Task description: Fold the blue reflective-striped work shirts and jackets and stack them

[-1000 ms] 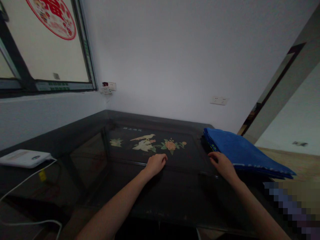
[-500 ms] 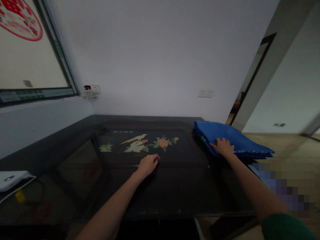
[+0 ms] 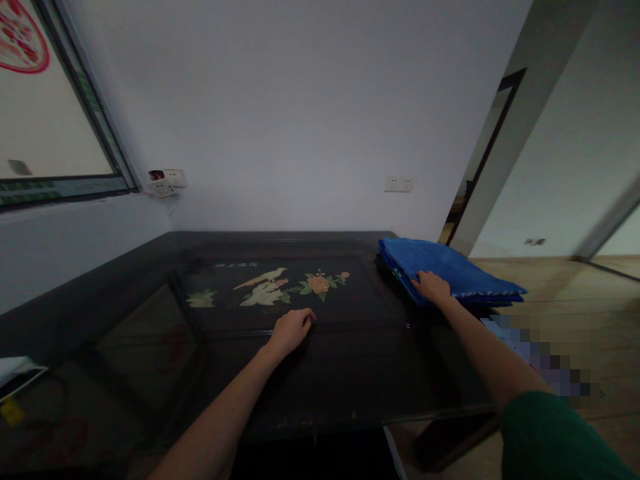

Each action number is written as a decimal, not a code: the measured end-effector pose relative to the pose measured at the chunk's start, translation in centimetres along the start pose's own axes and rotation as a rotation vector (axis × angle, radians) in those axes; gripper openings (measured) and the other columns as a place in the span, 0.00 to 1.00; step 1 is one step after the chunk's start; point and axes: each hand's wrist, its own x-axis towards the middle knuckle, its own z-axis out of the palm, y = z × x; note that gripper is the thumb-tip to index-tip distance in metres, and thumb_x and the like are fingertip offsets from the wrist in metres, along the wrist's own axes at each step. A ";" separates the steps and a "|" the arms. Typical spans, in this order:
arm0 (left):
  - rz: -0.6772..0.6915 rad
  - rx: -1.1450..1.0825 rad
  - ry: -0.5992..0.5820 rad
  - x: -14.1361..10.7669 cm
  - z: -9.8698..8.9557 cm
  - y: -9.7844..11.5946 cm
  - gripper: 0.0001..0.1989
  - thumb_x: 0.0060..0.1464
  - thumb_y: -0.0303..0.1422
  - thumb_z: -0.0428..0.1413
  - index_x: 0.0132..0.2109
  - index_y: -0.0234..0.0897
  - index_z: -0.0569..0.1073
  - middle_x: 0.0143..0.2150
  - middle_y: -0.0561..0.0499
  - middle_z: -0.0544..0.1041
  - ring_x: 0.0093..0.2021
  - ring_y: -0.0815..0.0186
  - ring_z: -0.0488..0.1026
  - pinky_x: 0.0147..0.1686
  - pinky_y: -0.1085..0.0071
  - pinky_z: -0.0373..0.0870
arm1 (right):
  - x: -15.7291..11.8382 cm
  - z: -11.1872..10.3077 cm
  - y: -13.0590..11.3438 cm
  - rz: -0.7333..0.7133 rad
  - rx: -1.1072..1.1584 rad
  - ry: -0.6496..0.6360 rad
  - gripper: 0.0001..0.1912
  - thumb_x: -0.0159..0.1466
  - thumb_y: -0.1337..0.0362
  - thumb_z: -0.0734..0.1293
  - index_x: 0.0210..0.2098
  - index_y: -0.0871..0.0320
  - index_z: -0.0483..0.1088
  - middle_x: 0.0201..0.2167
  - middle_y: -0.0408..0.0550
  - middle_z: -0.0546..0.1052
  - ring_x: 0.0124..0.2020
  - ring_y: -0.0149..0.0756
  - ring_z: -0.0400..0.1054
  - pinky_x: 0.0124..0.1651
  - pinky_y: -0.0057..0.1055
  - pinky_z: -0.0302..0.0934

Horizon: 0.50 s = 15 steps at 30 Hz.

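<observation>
On the right end of the dark glossy table [image 3: 360, 367] lies a stack of folded blue cloths [image 3: 445, 260]. My right hand [image 3: 432, 287] is at the near left edge of this stack, fingers bent and closed on the top blue cloth; the fingertips are partly hidden. My left hand [image 3: 293, 331] rests on the tabletop just in front of the painted bird and flowers [image 3: 270, 287]. Its fingers are curled in, with nothing visible in them.
A white wall [image 3: 280, 120] with a socket [image 3: 399, 184] stands behind the table. At the left edge are a white device [image 3: 17, 370] with a cable and a window [image 3: 50, 120]. Wooden floor [image 3: 565, 280] and a blurred patch [image 3: 545, 360] lie to the right.
The view has turned slightly right. My right hand's spread fingers have drawn together at the cloth's edge. My left hand stays curled on the table.
</observation>
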 end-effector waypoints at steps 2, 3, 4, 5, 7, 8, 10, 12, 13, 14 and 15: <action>-0.002 0.000 -0.007 0.0 0.0 0.0 0.14 0.60 0.31 0.45 0.44 0.43 0.75 0.43 0.50 0.79 0.43 0.62 0.75 0.37 0.72 0.66 | 0.1 -0.2 0.3 -0.007 0.038 0.006 0.17 0.68 0.58 0.59 0.48 0.61 0.73 0.45 0.61 0.76 0.47 0.47 0.71 0.46 0.38 0.61; -0.004 0.002 -0.009 -0.1 0.0 0.0 0.14 0.60 0.31 0.46 0.44 0.43 0.75 0.43 0.50 0.79 0.44 0.61 0.75 0.37 0.71 0.66 | 0.2 -0.4 0.4 0.000 0.051 0.018 0.17 0.68 0.59 0.58 0.46 0.60 0.74 0.44 0.59 0.76 0.46 0.45 0.72 0.45 0.36 0.61; -0.007 0.003 -0.010 -0.1 0.0 0.1 0.14 0.60 0.31 0.46 0.44 0.43 0.76 0.43 0.50 0.79 0.44 0.61 0.75 0.38 0.71 0.66 | 0.2 -0.6 0.5 0.012 0.065 0.036 0.17 0.68 0.60 0.58 0.46 0.60 0.74 0.44 0.59 0.77 0.46 0.45 0.72 0.44 0.35 0.61; -0.008 0.003 -0.010 -0.1 -0.1 0.1 0.14 0.60 0.31 0.46 0.44 0.43 0.76 0.43 0.50 0.79 0.44 0.61 0.75 0.38 0.71 0.66 | 0.3 -0.8 0.5 0.027 0.079 0.057 0.17 0.68 0.60 0.57 0.46 0.61 0.74 0.44 0.59 0.77 0.45 0.45 0.72 0.43 0.34 0.61; -0.008 -0.003 -0.009 -0.1 -0.1 0.2 0.14 0.60 0.31 0.46 0.44 0.43 0.76 0.42 0.49 0.79 0.43 0.60 0.76 0.38 0.71 0.66 | 0.5 -1.5 0.3 0.052 0.103 0.105 0.17 0.67 0.60 0.58 0.47 0.61 0.74 0.44 0.58 0.77 0.45 0.44 0.72 0.42 0.33 0.60; -0.006 -0.007 -0.007 -0.1 -0.1 0.2 0.14 0.60 0.31 0.46 0.44 0.43 0.76 0.42 0.49 0.79 0.43 0.61 0.76 0.38 0.71 0.66 | 0.6 -2.0 0.0 0.056 0.127 0.143 0.17 0.67 0.60 0.59 0.46 0.61 0.74 0.44 0.58 0.78 0.44 0.44 0.72 0.41 0.32 0.60; 0.001 -0.013 -0.003 -0.1 -0.1 0.2 0.14 0.60 0.31 0.46 0.44 0.43 0.76 0.42 0.49 0.79 0.43 0.61 0.75 0.38 0.71 0.66 | 0.6 -3.2 -1.1 0.021 0.219 0.252 0.15 0.64 0.60 0.62 0.41 0.61 0.75 0.39 0.56 0.79 0.40 0.43 0.72 0.39 0.32 0.59; 0.009 -0.023 0.002 -0.1 -0.1 0.0 0.14 0.60 0.31 0.46 0.43 0.42 0.76 0.42 0.49 0.79 0.43 0.61 0.75 0.38 0.71 0.65 | 0.2 -4.7 -2.9 -0.071 0.363 0.370 0.12 0.61 0.59 0.65 0.33 0.62 0.75 0.32 0.54 0.79 0.34 0.41 0.70 0.37 0.32 0.58; 0.012 -0.036 0.005 0.0 0.0 -0.1 0.14 0.59 0.30 0.46 0.43 0.42 0.76 0.42 0.49 0.79 0.42 0.61 0.75 0.38 0.71 0.65 | -0.1 -5.5 -4.1 -0.134 0.443 0.412 0.11 0.59 0.59 0.66 0.29 0.61 0.74 0.28 0.52 0.78 0.31 0.40 0.69 0.35 0.32 0.57; 0.016 -0.056 0.006 0.0 0.0 -0.2 0.14 0.59 0.30 0.47 0.43 0.42 0.76 0.41 0.49 0.79 0.41 0.61 0.75 0.37 0.71 0.65 | -0.6 -6.2 -5.4 -0.199 0.522 0.435 0.11 0.58 0.58 0.67 0.26 0.61 0.72 0.25 0.49 0.76 0.29 0.38 0.68 0.33 0.31 0.57; 0.021 -0.088 0.008 0.1 0.1 -0.4 0.14 0.58 0.30 0.47 0.43 0.42 0.76 0.40 0.49 0.79 0.40 0.62 0.75 0.36 0.71 0.65 | -1.1 -7.0 -6.9 -0.261 0.607 0.445 0.12 0.56 0.57 0.67 0.23 0.60 0.71 0.22 0.47 0.74 0.26 0.36 0.66 0.32 0.30 0.56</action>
